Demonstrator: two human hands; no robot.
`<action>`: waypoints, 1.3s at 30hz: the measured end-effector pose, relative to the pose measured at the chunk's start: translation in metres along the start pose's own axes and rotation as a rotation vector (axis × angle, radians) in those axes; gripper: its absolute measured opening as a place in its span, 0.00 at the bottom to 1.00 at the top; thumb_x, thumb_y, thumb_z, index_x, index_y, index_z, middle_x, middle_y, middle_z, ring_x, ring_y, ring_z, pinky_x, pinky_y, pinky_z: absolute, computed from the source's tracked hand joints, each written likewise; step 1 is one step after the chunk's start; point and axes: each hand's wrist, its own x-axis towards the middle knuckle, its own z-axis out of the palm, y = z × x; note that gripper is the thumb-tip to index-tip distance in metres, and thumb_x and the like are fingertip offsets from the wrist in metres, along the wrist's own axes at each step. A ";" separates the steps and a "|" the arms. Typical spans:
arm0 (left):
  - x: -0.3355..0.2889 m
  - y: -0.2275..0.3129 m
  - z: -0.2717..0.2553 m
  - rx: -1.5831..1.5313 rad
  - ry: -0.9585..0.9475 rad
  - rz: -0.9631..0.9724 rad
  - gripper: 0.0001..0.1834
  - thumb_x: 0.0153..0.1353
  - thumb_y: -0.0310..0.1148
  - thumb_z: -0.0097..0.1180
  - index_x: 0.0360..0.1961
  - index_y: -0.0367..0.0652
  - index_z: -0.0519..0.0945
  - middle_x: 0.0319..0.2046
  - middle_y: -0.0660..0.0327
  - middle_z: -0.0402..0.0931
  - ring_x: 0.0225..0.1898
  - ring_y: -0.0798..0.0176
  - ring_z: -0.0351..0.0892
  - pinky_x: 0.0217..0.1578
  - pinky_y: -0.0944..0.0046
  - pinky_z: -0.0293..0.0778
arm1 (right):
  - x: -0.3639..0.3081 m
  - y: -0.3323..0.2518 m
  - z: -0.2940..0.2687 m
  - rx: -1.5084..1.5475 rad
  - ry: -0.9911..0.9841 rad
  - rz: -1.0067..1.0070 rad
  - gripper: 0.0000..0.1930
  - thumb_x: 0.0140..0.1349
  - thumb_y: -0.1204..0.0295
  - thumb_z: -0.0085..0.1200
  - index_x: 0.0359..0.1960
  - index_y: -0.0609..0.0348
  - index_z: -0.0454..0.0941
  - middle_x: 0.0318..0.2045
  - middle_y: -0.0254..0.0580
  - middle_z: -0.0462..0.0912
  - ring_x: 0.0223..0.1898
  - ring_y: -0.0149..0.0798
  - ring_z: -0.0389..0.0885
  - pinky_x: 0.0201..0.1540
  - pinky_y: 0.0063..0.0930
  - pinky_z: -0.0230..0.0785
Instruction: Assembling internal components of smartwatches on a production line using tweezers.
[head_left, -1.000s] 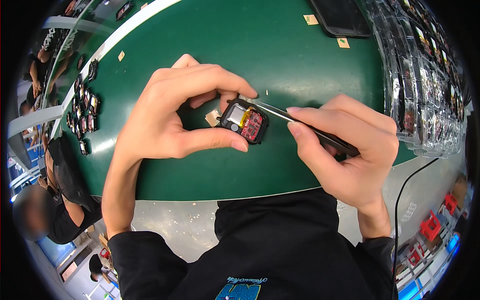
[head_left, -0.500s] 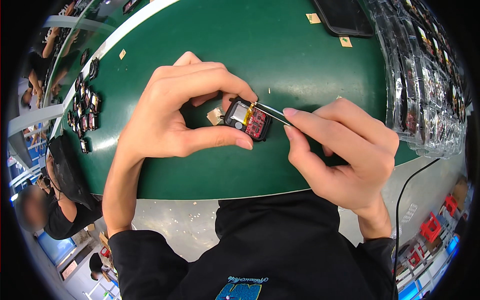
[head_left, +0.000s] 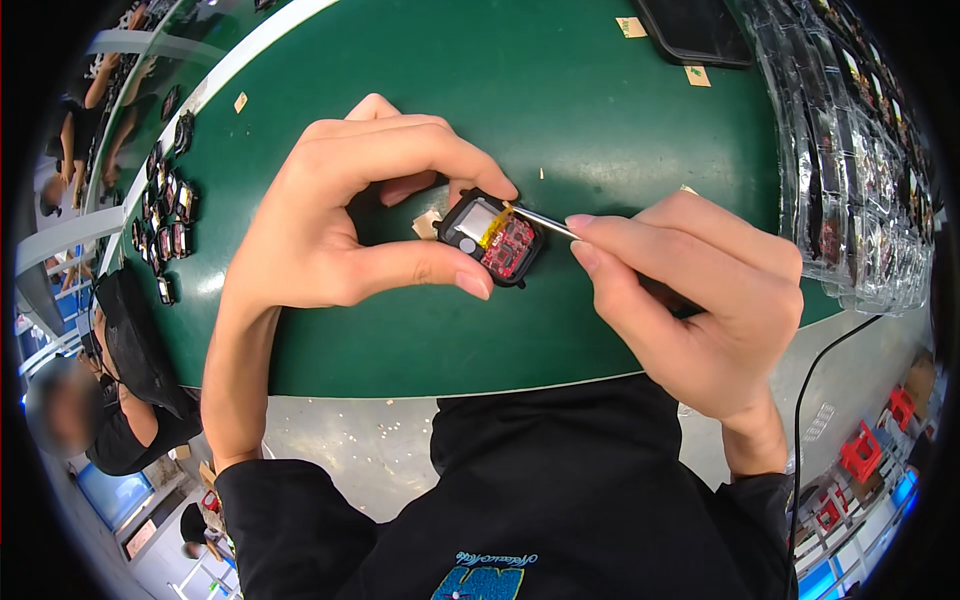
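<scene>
On the left of the green worktop (head_left: 420, 350) lies a loose cluster of small black units (head_left: 183, 203). Next, the left hand (head_left: 325, 215) curves into a C-shaped grip, its index finger at the upper edge and its thumb at the lower edge of the device (head_left: 490, 240), closed to the width of the case; a tan slip (head_left: 427, 224) shows between thumb and index finger. The open device, tilted in the left hand, exposes a silver battery (head_left: 472, 222), yellow tape (head_left: 494, 230) and a red board (head_left: 513, 247). It is probably light, with a stiff, rather smooth case but a fragile interior; the black rim is the sound place to hold, leaving battery and board free of pressure. To the right, the right hand (head_left: 715, 300) pinches slim tweezers (head_left: 540, 218) between thumb and index finger, tips at the device's upper right edge; whether they clasp anything cannot be told. Beyond are a phone (head_left: 695, 30) and stacked clear trays (head_left: 850, 190).
</scene>
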 end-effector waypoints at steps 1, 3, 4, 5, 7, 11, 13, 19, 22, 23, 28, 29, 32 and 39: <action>0.000 0.000 -0.001 0.000 -0.001 -0.002 0.39 0.37 0.55 0.88 0.47 0.40 0.93 0.36 0.65 0.89 0.27 0.69 0.66 0.40 0.63 0.60 | 0.000 0.001 -0.001 0.035 -0.012 0.024 0.13 0.54 0.88 0.72 0.41 0.66 0.94 0.24 0.36 0.85 0.20 0.25 0.74 0.22 0.22 0.59; 0.000 0.000 -0.002 -0.004 -0.023 0.004 0.40 0.38 0.58 0.86 0.47 0.40 0.93 0.38 0.64 0.90 0.27 0.69 0.67 0.40 0.64 0.59 | 0.000 0.001 -0.002 0.073 -0.026 0.050 0.12 0.54 0.88 0.71 0.40 0.66 0.94 0.24 0.36 0.85 0.20 0.25 0.74 0.22 0.22 0.59; 0.000 0.000 -0.002 -0.005 -0.024 0.002 0.40 0.38 0.58 0.86 0.47 0.40 0.93 0.38 0.64 0.90 0.27 0.69 0.67 0.40 0.64 0.59 | 0.001 0.000 -0.003 0.083 -0.036 0.059 0.12 0.54 0.88 0.71 0.40 0.66 0.94 0.24 0.36 0.85 0.20 0.25 0.74 0.22 0.22 0.59; 0.001 0.001 -0.003 0.002 -0.034 0.003 0.39 0.39 0.59 0.86 0.47 0.41 0.93 0.38 0.64 0.90 0.28 0.69 0.68 0.40 0.63 0.59 | 0.001 0.000 -0.004 0.093 -0.046 0.069 0.12 0.54 0.88 0.71 0.40 0.66 0.94 0.23 0.36 0.84 0.20 0.25 0.74 0.22 0.22 0.59; 0.001 0.001 -0.003 0.008 -0.044 0.002 0.39 0.40 0.59 0.86 0.47 0.41 0.93 0.38 0.64 0.90 0.28 0.69 0.69 0.40 0.63 0.59 | 0.001 0.000 -0.006 0.094 -0.058 0.076 0.11 0.54 0.88 0.71 0.40 0.66 0.94 0.23 0.36 0.84 0.20 0.25 0.74 0.22 0.22 0.58; 0.002 0.002 -0.003 0.034 -0.051 0.014 0.39 0.40 0.59 0.86 0.47 0.41 0.93 0.38 0.65 0.90 0.28 0.69 0.71 0.39 0.63 0.59 | 0.001 0.001 -0.006 0.100 -0.073 0.095 0.11 0.54 0.87 0.71 0.39 0.66 0.94 0.22 0.35 0.84 0.19 0.25 0.73 0.22 0.22 0.57; 0.002 0.003 -0.002 0.043 -0.052 0.015 0.38 0.40 0.59 0.86 0.47 0.41 0.93 0.38 0.65 0.90 0.29 0.69 0.72 0.39 0.63 0.59 | 0.001 0.001 -0.006 0.094 -0.082 0.094 0.11 0.54 0.87 0.71 0.39 0.66 0.94 0.22 0.35 0.83 0.19 0.25 0.73 0.22 0.22 0.56; 0.005 0.005 0.001 0.061 -0.026 0.078 0.36 0.41 0.57 0.86 0.45 0.40 0.92 0.38 0.62 0.91 0.34 0.64 0.83 0.41 0.62 0.63 | 0.003 0.002 -0.005 0.093 -0.091 0.075 0.11 0.54 0.88 0.70 0.38 0.65 0.94 0.21 0.34 0.83 0.19 0.25 0.71 0.21 0.23 0.55; 0.006 0.006 -0.001 0.097 -0.056 0.087 0.34 0.43 0.55 0.86 0.43 0.39 0.92 0.37 0.61 0.91 0.35 0.62 0.85 0.42 0.60 0.65 | 0.002 0.004 -0.002 0.087 -0.084 0.057 0.11 0.54 0.88 0.70 0.38 0.65 0.94 0.21 0.34 0.83 0.18 0.24 0.71 0.21 0.23 0.55; 0.005 0.006 -0.001 0.104 -0.054 0.085 0.34 0.44 0.55 0.86 0.43 0.39 0.92 0.36 0.60 0.91 0.35 0.61 0.85 0.43 0.60 0.65 | 0.002 0.004 -0.001 0.089 -0.072 0.048 0.11 0.54 0.88 0.70 0.38 0.65 0.94 0.21 0.34 0.83 0.18 0.24 0.70 0.21 0.23 0.55; 0.004 0.007 -0.002 0.107 -0.053 0.073 0.33 0.44 0.55 0.86 0.42 0.39 0.92 0.36 0.60 0.91 0.34 0.61 0.85 0.43 0.60 0.65 | 0.002 0.003 -0.002 0.080 -0.047 0.045 0.11 0.54 0.88 0.70 0.38 0.64 0.94 0.21 0.34 0.82 0.17 0.23 0.69 0.20 0.21 0.54; 0.005 0.007 -0.002 0.107 -0.054 0.071 0.33 0.44 0.55 0.86 0.42 0.39 0.92 0.36 0.60 0.91 0.34 0.62 0.85 0.43 0.60 0.65 | 0.001 0.003 -0.002 0.077 -0.051 0.037 0.11 0.54 0.88 0.70 0.38 0.64 0.94 0.21 0.34 0.82 0.17 0.23 0.70 0.19 0.21 0.54; 0.005 0.008 -0.001 0.102 -0.051 0.070 0.33 0.44 0.55 0.86 0.42 0.39 0.92 0.36 0.61 0.91 0.34 0.62 0.85 0.43 0.60 0.65 | -0.002 0.002 0.001 0.068 -0.043 0.024 0.11 0.54 0.88 0.70 0.38 0.63 0.94 0.21 0.33 0.82 0.16 0.22 0.70 0.19 0.20 0.55; 0.002 0.010 0.001 0.100 -0.039 0.064 0.31 0.44 0.52 0.87 0.43 0.40 0.92 0.37 0.62 0.91 0.35 0.63 0.85 0.44 0.60 0.65 | -0.005 -0.001 0.001 0.088 -0.009 0.058 0.11 0.55 0.87 0.71 0.39 0.63 0.94 0.21 0.33 0.82 0.15 0.22 0.69 0.18 0.20 0.56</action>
